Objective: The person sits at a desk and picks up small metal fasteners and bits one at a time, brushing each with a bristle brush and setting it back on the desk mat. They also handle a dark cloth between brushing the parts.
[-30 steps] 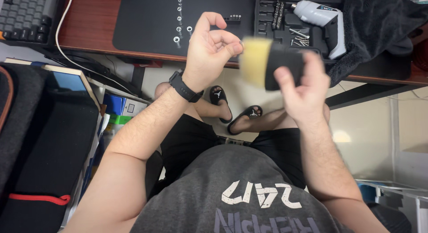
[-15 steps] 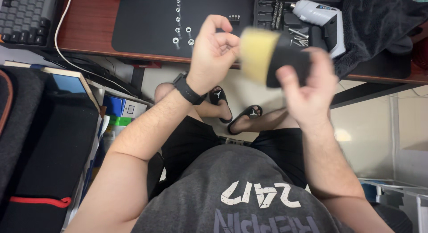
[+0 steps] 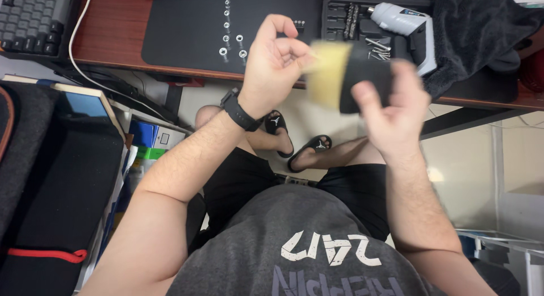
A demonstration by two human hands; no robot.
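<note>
Block point(image 3: 351, 75) — between raised hands point(image 3: 391, 112)

A blue box point(image 3: 144, 133) (white square label point(image 3: 165, 138)) stands under the desk, a green package point(image 3: 148, 153) beside it.

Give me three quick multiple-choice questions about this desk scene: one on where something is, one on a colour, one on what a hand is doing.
1. Where does the grey-white power screwdriver lie?
A. In the open black tool case on the desk
B. On the keyboard
C. On the floor by the sandals

2. What colour is the face of the block that is turned toward the left hand?
A. Red
B. Yellow
C. Blue

3. What is the right hand doing?
A. Resting flat on the desk
B. Holding the block up in the air
C. Typing

Answers:
1 A, it sits in the tool case beside the bits.
2 B, the blurred face is yellow and the rest is black.
3 B, its fingers wrap the black part, in front of the desk edge.
</note>
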